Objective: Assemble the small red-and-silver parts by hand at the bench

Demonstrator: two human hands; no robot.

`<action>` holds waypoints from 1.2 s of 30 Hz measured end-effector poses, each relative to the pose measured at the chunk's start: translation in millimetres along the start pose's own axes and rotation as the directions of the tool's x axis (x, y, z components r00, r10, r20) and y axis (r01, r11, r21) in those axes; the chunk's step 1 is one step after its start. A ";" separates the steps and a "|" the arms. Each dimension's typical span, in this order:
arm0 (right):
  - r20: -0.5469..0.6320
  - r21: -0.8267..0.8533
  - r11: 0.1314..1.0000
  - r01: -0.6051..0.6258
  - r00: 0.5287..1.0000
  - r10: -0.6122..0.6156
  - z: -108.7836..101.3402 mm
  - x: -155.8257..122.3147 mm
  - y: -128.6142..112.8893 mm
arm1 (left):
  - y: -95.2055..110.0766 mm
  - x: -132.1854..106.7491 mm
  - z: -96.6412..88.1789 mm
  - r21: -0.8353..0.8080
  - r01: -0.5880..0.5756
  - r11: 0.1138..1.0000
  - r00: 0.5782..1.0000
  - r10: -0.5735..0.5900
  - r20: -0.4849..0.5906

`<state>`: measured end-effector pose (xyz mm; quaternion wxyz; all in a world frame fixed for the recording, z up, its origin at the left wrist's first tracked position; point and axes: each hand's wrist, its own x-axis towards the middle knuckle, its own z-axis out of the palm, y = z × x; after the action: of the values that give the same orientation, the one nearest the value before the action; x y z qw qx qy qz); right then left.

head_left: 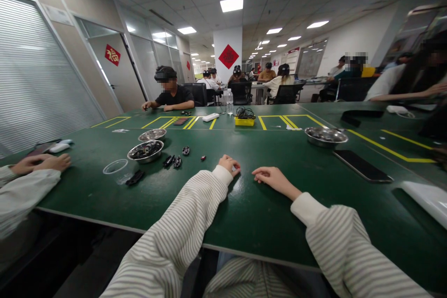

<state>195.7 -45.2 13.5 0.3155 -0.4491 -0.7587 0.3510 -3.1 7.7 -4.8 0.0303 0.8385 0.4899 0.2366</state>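
My left hand (229, 164) rests on the green table (223, 223), fingers loosely bent and a little apart, with nothing seen in it. A short gap away, my right hand (269, 177) lies on its side with its fingers loosely stretched towards the left one, holding nothing. Left of my left hand are a tiny reddish part (203, 158) and several black plastic pieces (177, 162). Beyond those stands a metal bowl (145, 152) filled with small black parts, beside a second metal bowl (152, 135).
A clear plastic cup (120, 171) and a black piece (135, 178) lie at left. On the right are a phone (363, 166), another filled bowl (326, 137) and a white object (426, 200). A yellow bin of cables (244, 121) and a bottle (229, 101) stand farther back. A neighbour's hands (42, 164) rest at far left.
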 end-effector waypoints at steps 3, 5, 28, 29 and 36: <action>-0.020 -0.011 1.000 0.000 1.000 0.000 0.9 1.1 2.4 | 24.7 -5.8 7.5 -0.101 -0.092 0.991 0.995 0.095 0.027; -0.031 -0.013 1.000 0.001 1.000 -0.001 1.6 1.7 3.9 | 35.4 -9.5 9.1 -0.134 -0.108 0.985 0.992 0.115 0.046; -0.093 -0.371 0.924 0.096 0.986 -0.140 11.9 -0.1 3.0 | -65.8 0.1 -26.5 0.186 0.427 0.885 0.903 -0.428 -0.036; -0.099 -0.355 0.930 0.091 0.986 -0.135 11.9 0.0 3.0 | -58.5 2.0 -22.8 0.151 0.363 0.919 0.931 -0.365 -0.021; -0.178 -0.260 0.963 0.076 0.976 -0.125 12.0 0.0 -2.9 | 7.5 -3.6 -2.9 -0.076 -0.052 0.996 0.999 0.051 -0.021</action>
<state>184.8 -49.2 9.2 0.3456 -0.4781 -0.7848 0.1900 0.3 0.2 -1.5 0.0514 0.8468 0.4591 0.2638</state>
